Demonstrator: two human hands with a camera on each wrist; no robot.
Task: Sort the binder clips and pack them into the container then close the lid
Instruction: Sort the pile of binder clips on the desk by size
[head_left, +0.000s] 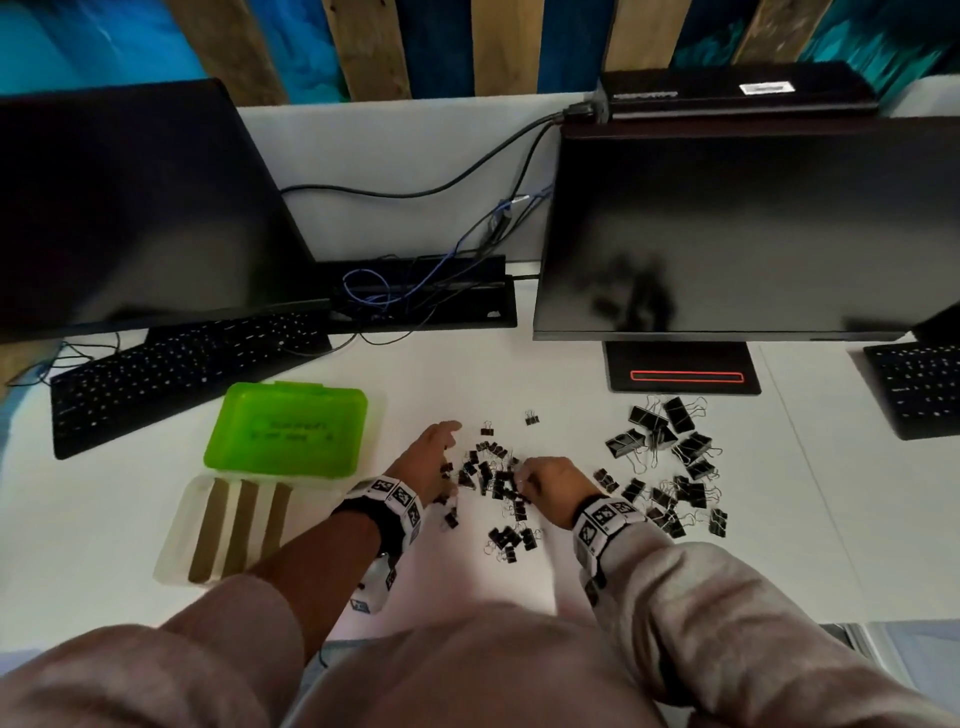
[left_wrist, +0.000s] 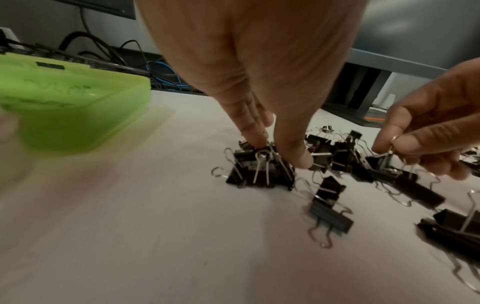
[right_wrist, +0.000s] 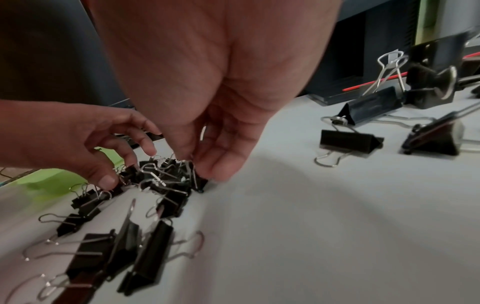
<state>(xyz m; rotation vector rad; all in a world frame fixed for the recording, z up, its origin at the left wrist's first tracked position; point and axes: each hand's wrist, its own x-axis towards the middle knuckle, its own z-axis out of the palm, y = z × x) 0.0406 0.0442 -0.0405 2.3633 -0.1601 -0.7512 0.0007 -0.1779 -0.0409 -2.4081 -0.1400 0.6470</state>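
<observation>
A heap of small black binder clips (head_left: 493, 483) lies mid-table, medium ones (head_left: 675, 499) to its right, and large ones (head_left: 660, 431) further back. My left hand (head_left: 439, 467) reaches down at the heap's left edge, and its fingertips (left_wrist: 298, 162) pinch a cluster of small clips (left_wrist: 259, 170). My right hand (head_left: 530, 480) works the heap's right side, and its thumb and fingers (left_wrist: 405, 142) pinch the wire handle of one small clip (left_wrist: 381, 162). The container's clear divided base (head_left: 176, 525) stands to the left, with its green lid (head_left: 285, 428) folded back open.
Two dark monitors (head_left: 727, 234) stand at the back with cables (head_left: 415, 280) between them. One keyboard (head_left: 171, 374) lies behind the container, and another keyboard (head_left: 919, 384) lies far right. A monitor foot (head_left: 680, 369) sits behind the large clips.
</observation>
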